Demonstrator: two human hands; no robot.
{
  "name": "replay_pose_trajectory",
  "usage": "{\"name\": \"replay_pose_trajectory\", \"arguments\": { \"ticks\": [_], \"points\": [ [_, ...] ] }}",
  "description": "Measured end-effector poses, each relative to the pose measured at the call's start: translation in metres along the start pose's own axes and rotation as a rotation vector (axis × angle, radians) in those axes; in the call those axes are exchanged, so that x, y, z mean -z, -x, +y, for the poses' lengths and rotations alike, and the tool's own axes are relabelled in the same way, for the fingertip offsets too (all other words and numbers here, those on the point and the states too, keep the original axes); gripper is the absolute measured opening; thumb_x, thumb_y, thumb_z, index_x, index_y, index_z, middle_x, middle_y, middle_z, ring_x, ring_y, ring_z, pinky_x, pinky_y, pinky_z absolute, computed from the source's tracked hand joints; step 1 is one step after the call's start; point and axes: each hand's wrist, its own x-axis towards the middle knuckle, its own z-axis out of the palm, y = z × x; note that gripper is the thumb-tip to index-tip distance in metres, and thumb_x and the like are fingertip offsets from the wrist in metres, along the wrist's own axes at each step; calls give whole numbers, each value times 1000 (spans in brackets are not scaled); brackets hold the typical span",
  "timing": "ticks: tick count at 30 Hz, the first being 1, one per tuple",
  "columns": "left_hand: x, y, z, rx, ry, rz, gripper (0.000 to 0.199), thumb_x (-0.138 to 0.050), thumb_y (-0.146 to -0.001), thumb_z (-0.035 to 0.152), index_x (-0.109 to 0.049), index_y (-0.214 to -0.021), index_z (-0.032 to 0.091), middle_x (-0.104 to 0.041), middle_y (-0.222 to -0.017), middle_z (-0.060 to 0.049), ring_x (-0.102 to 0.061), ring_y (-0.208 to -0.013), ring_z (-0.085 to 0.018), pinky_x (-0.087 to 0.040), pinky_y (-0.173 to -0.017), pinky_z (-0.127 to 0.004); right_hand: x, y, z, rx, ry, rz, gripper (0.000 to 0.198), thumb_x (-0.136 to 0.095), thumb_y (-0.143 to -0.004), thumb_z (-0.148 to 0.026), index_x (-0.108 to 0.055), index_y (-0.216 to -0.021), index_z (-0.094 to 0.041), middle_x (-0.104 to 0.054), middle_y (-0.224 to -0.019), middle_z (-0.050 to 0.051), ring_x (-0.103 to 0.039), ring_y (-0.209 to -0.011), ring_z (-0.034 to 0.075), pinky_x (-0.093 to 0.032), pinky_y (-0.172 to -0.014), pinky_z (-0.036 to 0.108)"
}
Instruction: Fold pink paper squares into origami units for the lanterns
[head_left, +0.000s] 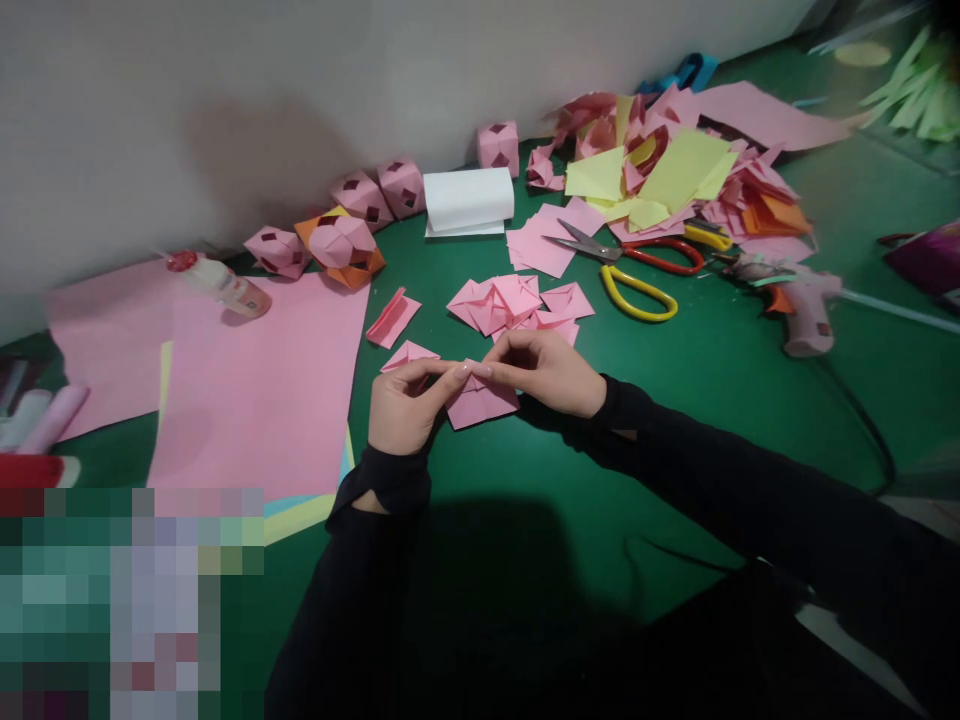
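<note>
Both hands pinch the far edge of a folded pink paper square [482,405], their thumbs meeting at its top. My left hand [405,405] is closed on the paper's left side, and my right hand [551,370] is closed on its right side. Just beyond my fingers lies a loose group of folded pink paper pieces [495,303]. Another folded piece [409,353] shows partly behind my left hand. A narrow folded pink strip [393,318] rests a little farther left. The fingertips hide part of the square's upper folds.
Red-and-yellow-handled scissors [619,255] lie near pink paper squares [551,238] and a scrap pile [660,165]. A glue gun [806,310] with a cord is at right. Large pink sheets [262,390] and a glue bottle [225,285] lie left. Folded paper shapes [345,248] line the wall.
</note>
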Motion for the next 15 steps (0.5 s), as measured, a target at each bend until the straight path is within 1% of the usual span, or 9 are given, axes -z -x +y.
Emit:
{"name": "replay_pose_trajectory", "arguments": {
  "ticks": [3,5,9,15],
  "points": [
    [0,0,0,-6,-11,5,4,-79,-69,25,-77,-67,23,-74,-69,1,-63,-68,-12,-49,-67,-24,0,0,0,-25,9,-3,33,-79,-71,-41,-63,-73,-14,-64,-69,2,-56,-61,11,-45,-57,25],
    [0,1,2,6,-2,-1,5,-80,-68,26,-76,-67,23,-73,-68,1,-62,-66,-12,-48,-65,-24,-1,1,-2,-47,45,-25,32,-79,-70,-41,-65,-75,-13,-65,-69,2,-57,-60,11,-45,-56,25],
    [-1,2,3,27,-9,-23,8,-80,-69,29,-76,-67,22,-71,-67,0,-60,-64,-12,-48,-62,-24,-1,4,-6,-73,133,-89,31,-77,-73,-43,-69,-73,-12,-59,-57,-1,-51,-52,9,-38,-49,23],
    [1,-2,-6,-111,-43,-69,11,-79,-70,31,-75,-66,22,-66,-72,-2,-60,-71,-14,-47,-62,-25,2,5,-8,-91,94,-136,34,-75,-73,-46,-68,-71,-13,-58,-55,-1,-48,-49,8,-36,-47,22]
  ]
}}
